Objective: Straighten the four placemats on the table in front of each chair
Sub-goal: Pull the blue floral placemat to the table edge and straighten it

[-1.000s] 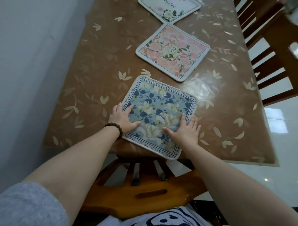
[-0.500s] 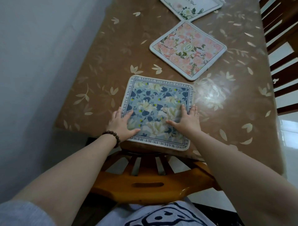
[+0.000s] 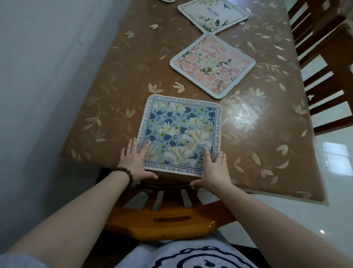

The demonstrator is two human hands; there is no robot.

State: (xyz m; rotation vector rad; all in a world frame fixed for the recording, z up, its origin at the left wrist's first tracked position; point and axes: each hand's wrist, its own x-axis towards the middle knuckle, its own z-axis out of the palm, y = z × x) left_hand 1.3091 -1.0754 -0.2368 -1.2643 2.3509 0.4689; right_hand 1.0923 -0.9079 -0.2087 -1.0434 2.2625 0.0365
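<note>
A blue floral placemat (image 3: 181, 132) lies square to the near edge of the brown table (image 3: 107, 99). My left hand (image 3: 136, 162) rests flat on its near left corner, fingers spread, thumb along the table's edge. On the near right corner my right hand (image 3: 214, 170) presses flat in the same way. Farther back a pink floral placemat (image 3: 212, 65) sits turned like a diamond. Behind that lies a white floral placemat (image 3: 213, 15), also askew. Only a sliver of a fourth placemat (image 3: 168, 1) shows at the top edge.
A wooden chair back (image 3: 168, 216) stands between me and the table. Dark wooden chairs (image 3: 324, 63) line the table's right side. A pale wall (image 3: 38, 76) runs close along the left. White floor tiles (image 3: 336, 162) show at the right.
The blue placemat has turned from askew to square with the table's near edge. Both hands have slid back from its middle to its near corners.
</note>
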